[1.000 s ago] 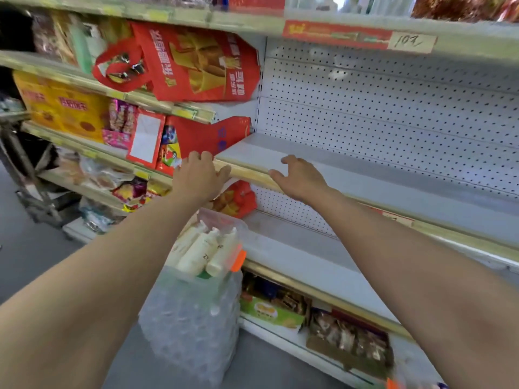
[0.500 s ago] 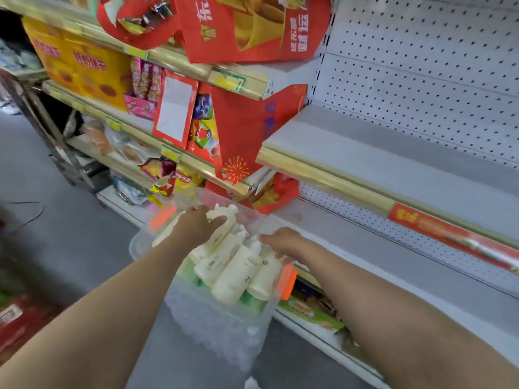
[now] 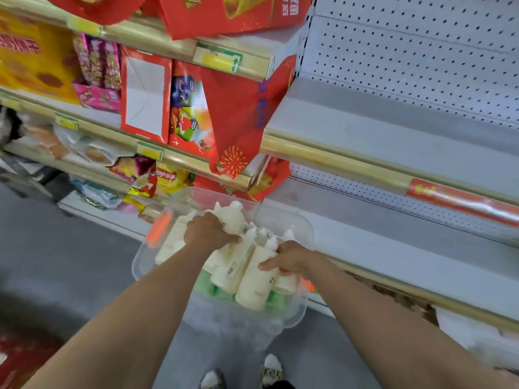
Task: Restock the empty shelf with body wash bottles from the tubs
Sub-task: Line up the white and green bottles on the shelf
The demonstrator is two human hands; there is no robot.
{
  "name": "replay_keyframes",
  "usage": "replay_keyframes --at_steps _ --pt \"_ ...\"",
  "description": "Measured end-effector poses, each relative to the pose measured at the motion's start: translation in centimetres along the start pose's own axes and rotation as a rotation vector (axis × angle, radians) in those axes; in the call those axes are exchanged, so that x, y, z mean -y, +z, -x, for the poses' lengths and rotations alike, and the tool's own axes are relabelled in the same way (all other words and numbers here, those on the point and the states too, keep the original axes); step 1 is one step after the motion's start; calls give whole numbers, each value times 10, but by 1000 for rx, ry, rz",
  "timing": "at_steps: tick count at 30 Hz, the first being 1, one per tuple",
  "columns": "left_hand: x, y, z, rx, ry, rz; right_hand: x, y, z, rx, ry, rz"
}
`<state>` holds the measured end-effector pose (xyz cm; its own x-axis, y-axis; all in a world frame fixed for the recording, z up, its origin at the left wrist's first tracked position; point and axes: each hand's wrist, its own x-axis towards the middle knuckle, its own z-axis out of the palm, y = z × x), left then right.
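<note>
Left grip [image 3: 209, 231] around bottle [image 3: 232, 217] inside tub [image 3: 304, 224]

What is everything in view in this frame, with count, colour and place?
body wash bottles: several, cream, lying in the tub
tub: one, clear with orange latches, centre, before the shelves
green packs: a few, green, under the bottles
empty shelf: one, grey with gold edge, right
gift bags: several, red, left shelves
snack packets: many, mixed colours, lower left shelves
shoes: two, patterned, bottom edge
hands: two, bare; left hand and right hand each grip a bottle in the tub
</note>
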<state>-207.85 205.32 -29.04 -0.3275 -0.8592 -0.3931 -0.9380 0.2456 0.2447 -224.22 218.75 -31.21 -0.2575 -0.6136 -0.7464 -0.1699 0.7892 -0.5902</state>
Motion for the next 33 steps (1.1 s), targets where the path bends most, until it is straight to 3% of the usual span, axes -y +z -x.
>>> replay_keyframes --at_steps 8,12,16,21,25,30,33 --pt "-4 -16 -4 133 220 -159 -5 33 9 -242 -88 -225" --pt "0 -17 -1 170 212 -102 -9 41 20 -208 -71 -322" --pt "9 -13 1 245 97 226 -17 39 18 -128 -73 -357" --pt "24 -5 12 318 106 714 -15 53 30 -191 -121 -413" --pt "34 -7 17 513 73 1121 -25 51 37 -211 -184 -592" --pt "23 -22 27 636 127 1425 -12 40 58 -263 -332 -846" --pt "13 -38 32 704 214 1476 15 23 77 -349 -444 -914"
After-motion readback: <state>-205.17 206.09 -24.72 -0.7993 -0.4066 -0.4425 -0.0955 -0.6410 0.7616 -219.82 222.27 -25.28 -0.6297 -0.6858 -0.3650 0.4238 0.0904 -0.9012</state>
